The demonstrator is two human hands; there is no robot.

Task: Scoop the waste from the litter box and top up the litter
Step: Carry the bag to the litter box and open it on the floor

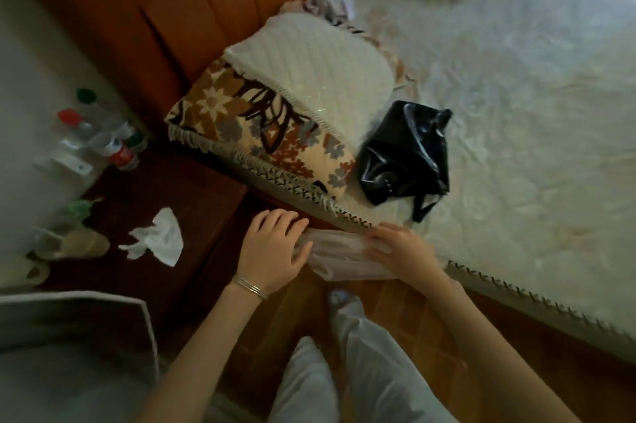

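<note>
A thin translucent plastic bag (339,252) is stretched between my two hands at the near edge of the bed. My left hand (275,247), with a bracelet on the wrist, grips the bag's left end. The right end is pinched in my right hand (401,252). A grey litter box (79,333) shows at the lower left, cut off by the frame edge, and its inside is blurred. No scoop is in view.
A black bag (406,156) lies on the white bedspread (516,113) beside a patterned pillow (275,126). A dark nightstand (165,202) to the left holds a crumpled tissue (158,238) and several bottles (103,133). My legs stand on the wooden floor (406,316).
</note>
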